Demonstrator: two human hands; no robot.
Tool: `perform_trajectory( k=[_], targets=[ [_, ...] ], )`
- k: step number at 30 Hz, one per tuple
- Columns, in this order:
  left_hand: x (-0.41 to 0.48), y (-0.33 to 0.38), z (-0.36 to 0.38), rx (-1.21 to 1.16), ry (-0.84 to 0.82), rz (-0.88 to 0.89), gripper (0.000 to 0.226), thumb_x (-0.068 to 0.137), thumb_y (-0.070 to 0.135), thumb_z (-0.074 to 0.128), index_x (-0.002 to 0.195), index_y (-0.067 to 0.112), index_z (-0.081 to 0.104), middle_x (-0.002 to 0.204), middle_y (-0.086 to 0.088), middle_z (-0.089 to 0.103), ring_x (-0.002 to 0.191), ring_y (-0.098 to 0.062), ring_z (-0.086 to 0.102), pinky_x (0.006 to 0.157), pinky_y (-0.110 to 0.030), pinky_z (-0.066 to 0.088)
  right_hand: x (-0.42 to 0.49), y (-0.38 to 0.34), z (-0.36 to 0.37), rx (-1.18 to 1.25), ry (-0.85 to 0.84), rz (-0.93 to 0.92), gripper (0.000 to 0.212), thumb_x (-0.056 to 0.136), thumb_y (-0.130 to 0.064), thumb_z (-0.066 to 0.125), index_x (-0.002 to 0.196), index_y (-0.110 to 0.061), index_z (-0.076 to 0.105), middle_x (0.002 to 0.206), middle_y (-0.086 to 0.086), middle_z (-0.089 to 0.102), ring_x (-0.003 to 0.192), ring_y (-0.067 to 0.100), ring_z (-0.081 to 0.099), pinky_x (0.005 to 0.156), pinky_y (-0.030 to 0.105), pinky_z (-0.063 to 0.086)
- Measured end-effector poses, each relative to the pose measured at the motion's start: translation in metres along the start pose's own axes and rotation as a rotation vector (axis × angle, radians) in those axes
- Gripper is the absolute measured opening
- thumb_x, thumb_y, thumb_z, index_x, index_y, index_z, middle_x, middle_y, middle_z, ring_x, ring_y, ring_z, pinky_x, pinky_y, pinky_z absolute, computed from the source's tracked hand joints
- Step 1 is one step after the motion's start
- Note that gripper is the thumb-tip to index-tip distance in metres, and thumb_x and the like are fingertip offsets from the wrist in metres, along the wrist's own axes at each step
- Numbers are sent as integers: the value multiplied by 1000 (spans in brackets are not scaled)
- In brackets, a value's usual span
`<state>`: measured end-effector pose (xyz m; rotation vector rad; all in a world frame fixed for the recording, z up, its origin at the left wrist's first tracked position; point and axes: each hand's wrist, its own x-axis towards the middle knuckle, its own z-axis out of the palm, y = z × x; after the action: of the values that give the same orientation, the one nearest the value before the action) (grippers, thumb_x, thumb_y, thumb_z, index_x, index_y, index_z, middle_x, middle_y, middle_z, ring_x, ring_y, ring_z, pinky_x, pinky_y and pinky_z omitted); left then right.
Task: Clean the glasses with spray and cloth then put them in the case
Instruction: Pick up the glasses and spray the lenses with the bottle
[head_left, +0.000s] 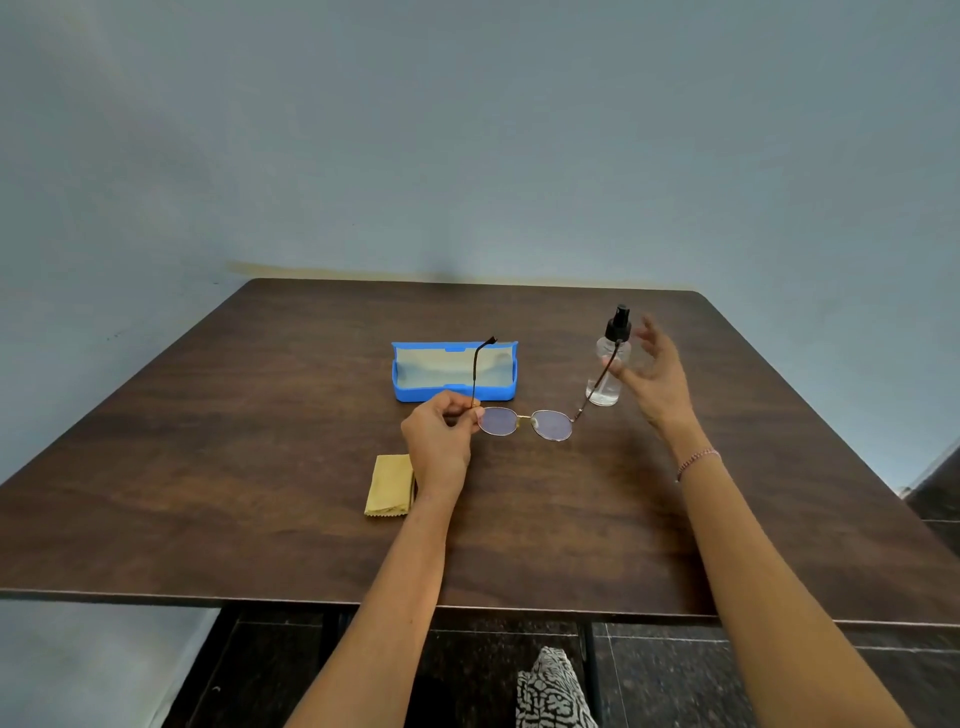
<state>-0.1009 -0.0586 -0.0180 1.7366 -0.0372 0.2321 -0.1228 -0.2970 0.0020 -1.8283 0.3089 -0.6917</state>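
Thin-framed glasses (525, 422) hang above the dark wooden table (260, 467), arms unfolded and pointing away from me. My left hand (441, 441) pinches the frame at its left hinge. My right hand (655, 379) is spread open beside the clear spray bottle (609, 364) with a black pump top, fingers close to it but not around it. The right arm of the glasses crosses in front of the bottle. A blue case (454, 370) lies open behind the glasses. The folded yellow cloth (389, 484) rests on the table just left of my left wrist.
The table's front edge (467, 605) runs near my forearms, with dark floor tiles below. A patterned piece of fabric (553, 691) shows under the table edge. A plain grey-blue wall stands right behind the table.
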Motion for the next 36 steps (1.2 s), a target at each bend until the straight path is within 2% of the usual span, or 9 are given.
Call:
perform_trajectory(
  k=[2,4,6,9,14,20,25,28,36],
  targets=[
    [0,1,0,7,-2,-10,12,77,3,73,88,7,70,77,1,67,69,-4,65,76,-28,58,-9,-6,-10,-131,166,-23,52,84,-16,69,132,-13,47,122,3,45,109,11,47,88,22,43],
    [0,1,0,16,-7,-9,12,77,3,73,89,6,70,77,1,67,70,-5,65,76,-28,58,-20,-8,-17,-189,193,5,32,89,-14,63,120,-10,59,109,6,55,93,16,55,79,20,48],
    [0,2,0,16,-9,-14,13,77,3,73,90,6,70,79,-1,68,72,-5,65,76,-27,58,-33,-7,-17,-205,5,58,26,89,-10,62,114,-10,65,91,4,64,80,16,60,70,9,46],
    [-2,3,0,28,-16,-25,15,78,3,73,92,5,70,84,-4,69,73,-5,64,75,-25,58,-48,-6,-5,-231,-211,71,24,84,-9,68,107,-13,69,79,-5,66,75,10,60,70,3,42],
    [-2,6,0,47,-31,-42,17,78,3,72,95,4,70,84,-3,69,75,-7,65,76,-25,58,-53,-12,13,-250,-75,44,12,81,-8,70,90,-15,74,82,-4,70,65,-7,61,69,-2,40],
    [-1,-1,2,181,-51,21,16,76,13,76,92,11,74,85,0,73,79,-11,68,84,-35,56,-56,-11,15,-169,-2,59,13,83,-3,67,84,-14,72,79,-4,71,71,7,68,83,23,53],
    [-3,-1,2,279,-83,68,21,77,17,75,98,12,73,92,0,73,85,-10,66,90,-34,53,-58,-11,16,-177,27,49,11,84,-2,66,88,-10,73,80,-3,70,67,-1,66,78,12,52],
    [-2,0,1,305,-100,79,20,78,15,75,98,11,73,92,0,73,86,-10,66,90,-32,53,-60,-11,17,-153,32,70,11,84,-1,66,89,-9,73,80,-2,70,69,1,66,80,15,53],
    [9,6,-21,172,-158,89,8,77,4,74,84,4,71,75,-2,69,69,-9,67,73,-22,56,-62,-23,24,-132,33,43,20,82,-5,70,100,-11,70,84,-5,69,67,-6,63,74,3,47]
  ],
)
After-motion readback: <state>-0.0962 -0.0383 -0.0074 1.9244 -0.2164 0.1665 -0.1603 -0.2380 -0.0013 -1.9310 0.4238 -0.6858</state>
